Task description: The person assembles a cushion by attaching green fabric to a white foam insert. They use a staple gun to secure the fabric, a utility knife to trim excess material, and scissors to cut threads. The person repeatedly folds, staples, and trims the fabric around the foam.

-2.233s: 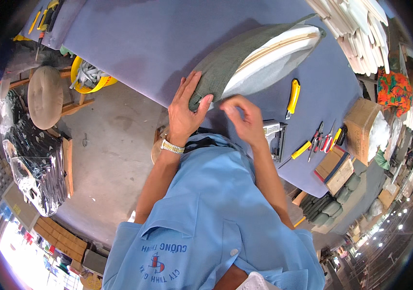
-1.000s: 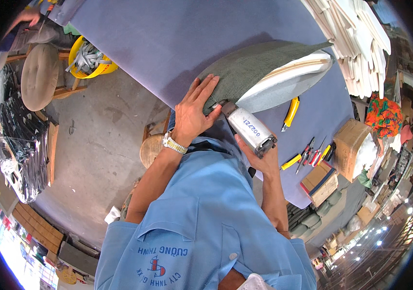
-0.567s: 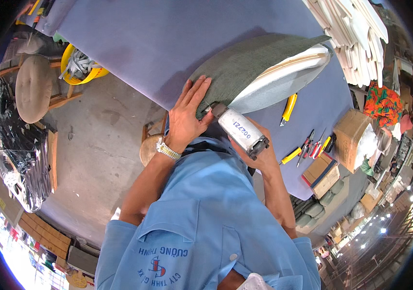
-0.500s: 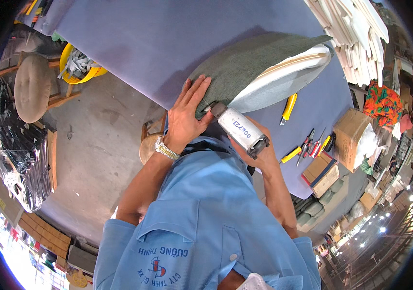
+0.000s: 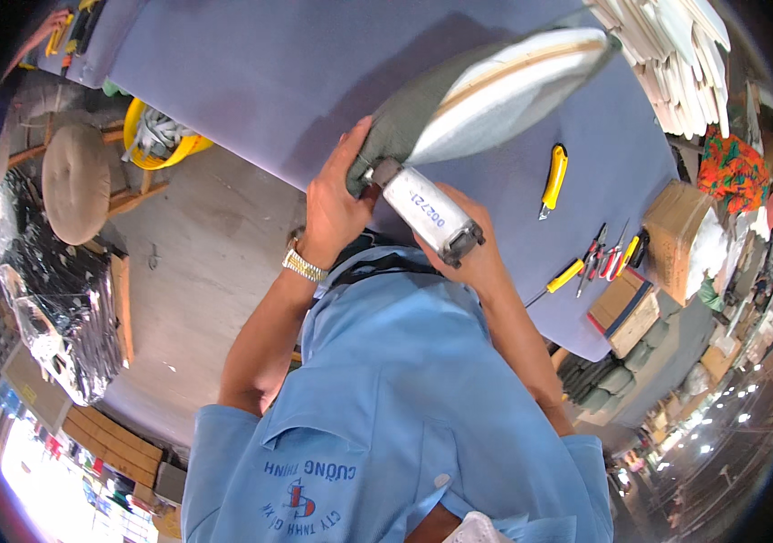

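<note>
A curved upholstery panel, with grey-green fabric (image 5: pixel 400 122) over white padding and a thin wooden strip, is tilted up at the table's near edge. My left hand (image 5: pixel 336 208) grips its near left end, thumb by the fabric edge. My right hand (image 5: pixel 477 244) is closed around a white staple gun (image 5: pixel 424 206), whose dark nose meets the panel's lower corner beside my left thumb. Its tip is partly hidden by that thumb. To the right on the blue-grey table (image 5: pixel 269 81) lies a yellow utility knife (image 5: pixel 554 176).
Pliers (image 5: pixel 592 258), a yellow-handled screwdriver (image 5: pixel 567 274), a small open box (image 5: pixel 626 308) and a cardboard box (image 5: pixel 676 235) sit right. White pieces (image 5: pixel 671 63) are stacked far right. Left are a yellow bucket (image 5: pixel 172 156) of strips and a round cushion (image 5: pixel 77 184). Another person's hand (image 5: pixel 42 34) shows far left.
The panel has tipped up, baring more of its white inner side. Both hands and the staple gun have shifted slightly left and up. Another person's hand has appeared at the far left.
</note>
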### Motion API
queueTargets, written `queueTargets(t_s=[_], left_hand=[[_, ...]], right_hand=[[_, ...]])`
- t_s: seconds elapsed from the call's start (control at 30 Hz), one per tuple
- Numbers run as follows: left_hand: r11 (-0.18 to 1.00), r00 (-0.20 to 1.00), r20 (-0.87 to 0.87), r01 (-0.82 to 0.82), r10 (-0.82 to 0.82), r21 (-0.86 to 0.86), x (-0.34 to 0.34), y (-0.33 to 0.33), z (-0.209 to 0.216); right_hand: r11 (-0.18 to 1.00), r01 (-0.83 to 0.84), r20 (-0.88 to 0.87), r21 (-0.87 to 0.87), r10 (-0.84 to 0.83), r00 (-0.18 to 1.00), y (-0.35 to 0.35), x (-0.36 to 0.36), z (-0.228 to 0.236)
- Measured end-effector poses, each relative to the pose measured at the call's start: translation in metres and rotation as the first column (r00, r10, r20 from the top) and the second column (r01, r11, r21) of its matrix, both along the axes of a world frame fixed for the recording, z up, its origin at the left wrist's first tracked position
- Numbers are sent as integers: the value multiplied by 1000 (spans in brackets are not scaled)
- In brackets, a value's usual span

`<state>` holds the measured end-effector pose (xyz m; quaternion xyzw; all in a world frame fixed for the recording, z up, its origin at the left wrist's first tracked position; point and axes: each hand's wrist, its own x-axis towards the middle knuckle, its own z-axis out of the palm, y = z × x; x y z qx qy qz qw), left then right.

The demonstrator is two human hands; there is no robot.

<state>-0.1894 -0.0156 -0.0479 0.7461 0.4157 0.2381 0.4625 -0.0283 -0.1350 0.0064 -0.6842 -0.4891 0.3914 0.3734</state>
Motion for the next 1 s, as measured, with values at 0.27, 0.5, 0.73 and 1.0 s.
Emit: queueTargets(t_s=[0.27, 0.5, 0.73, 1.0], left_hand=[[997, 998, -19, 61, -60, 49, 0, 9, 4], [989, 993, -69, 99, -91, 112, 4, -17, -1], [949, 982, -111, 180, -155, 259, 8, -36, -6], [925, 960, -215, 237, -177, 297, 11, -52, -9]], right_hand=[[990, 109, 86, 93, -117, 989, -47, 8, 1], [865, 482, 408, -141, -393, 824, -151, 48, -87], [699, 715, 695, 27, -527, 489, -124, 143, -127], [632, 764, 659, -129, -521, 543, -141, 248, -157]])
